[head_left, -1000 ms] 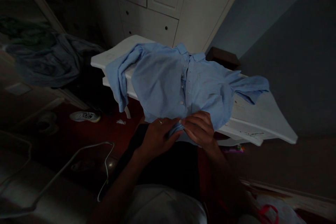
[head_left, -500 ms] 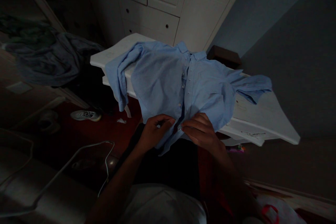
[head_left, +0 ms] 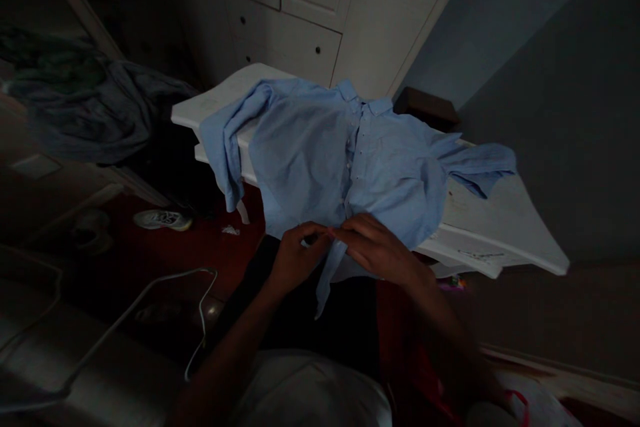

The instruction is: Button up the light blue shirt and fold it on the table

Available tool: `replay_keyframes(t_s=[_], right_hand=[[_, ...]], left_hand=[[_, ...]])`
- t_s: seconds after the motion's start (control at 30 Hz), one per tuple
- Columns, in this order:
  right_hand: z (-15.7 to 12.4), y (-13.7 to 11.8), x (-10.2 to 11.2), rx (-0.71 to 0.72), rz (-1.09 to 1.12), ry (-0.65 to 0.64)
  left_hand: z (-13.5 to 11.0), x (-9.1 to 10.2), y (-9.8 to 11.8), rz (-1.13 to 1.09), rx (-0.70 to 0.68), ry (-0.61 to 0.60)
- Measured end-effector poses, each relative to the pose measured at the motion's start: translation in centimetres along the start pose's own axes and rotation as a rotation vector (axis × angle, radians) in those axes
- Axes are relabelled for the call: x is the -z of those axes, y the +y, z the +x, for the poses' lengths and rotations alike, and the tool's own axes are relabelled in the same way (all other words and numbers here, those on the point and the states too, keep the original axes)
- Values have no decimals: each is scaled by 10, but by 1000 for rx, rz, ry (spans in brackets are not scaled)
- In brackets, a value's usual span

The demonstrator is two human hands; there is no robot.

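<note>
A light blue button-up shirt (head_left: pixel 320 153) lies spread face up across a white table (head_left: pixel 500 213), collar away from me, one sleeve hanging off the left end. My left hand (head_left: pixel 295 257) and my right hand (head_left: pixel 373 247) meet at the shirt's near hem by the button placket. Both hands pinch the fabric there, fingers closed on it. A strip of the hem dangles below my hands.
A white wardrobe with drawers (head_left: pixel 310 13) stands behind the table. A dark heap of clothes (head_left: pixel 95 107) lies at the left. A white wire hanger (head_left: pixel 150 320) rests at the lower left, and a shoe (head_left: pixel 163 219) sits on the red floor.
My hands have shifted slightly up and together along the placket, and the lower hem now hangs further down between them. The shirt body has barely moved.
</note>
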State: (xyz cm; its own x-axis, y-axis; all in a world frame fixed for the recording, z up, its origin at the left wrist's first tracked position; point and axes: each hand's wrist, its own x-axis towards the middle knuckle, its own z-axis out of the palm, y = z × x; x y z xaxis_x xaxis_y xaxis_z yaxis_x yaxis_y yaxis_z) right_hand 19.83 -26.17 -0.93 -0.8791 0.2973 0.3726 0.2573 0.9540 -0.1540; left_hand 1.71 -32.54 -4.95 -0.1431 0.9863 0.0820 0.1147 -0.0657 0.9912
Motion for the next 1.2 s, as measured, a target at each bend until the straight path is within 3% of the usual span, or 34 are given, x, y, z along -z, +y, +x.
replay_keyframes(t_s=[0.33, 0.5, 0.7, 0.97, 1.2], right_hand=[[-4, 3, -5, -10, -128, 27], [-7, 7, -9, 49, -151, 50], [-13, 11, -12, 119, -155, 7], [-16, 8, -1, 64, -59, 35], [-15, 13, -7, 16, -86, -62]], left_hand=[[4, -5, -9, -348, 248, -33], [6, -6, -7, -419, 277, -70], [6, -14, -12, -293, 219, 11], [1, -22, -16, 176, 13, 108], [1, -20, -11, 138, 51, 93]])
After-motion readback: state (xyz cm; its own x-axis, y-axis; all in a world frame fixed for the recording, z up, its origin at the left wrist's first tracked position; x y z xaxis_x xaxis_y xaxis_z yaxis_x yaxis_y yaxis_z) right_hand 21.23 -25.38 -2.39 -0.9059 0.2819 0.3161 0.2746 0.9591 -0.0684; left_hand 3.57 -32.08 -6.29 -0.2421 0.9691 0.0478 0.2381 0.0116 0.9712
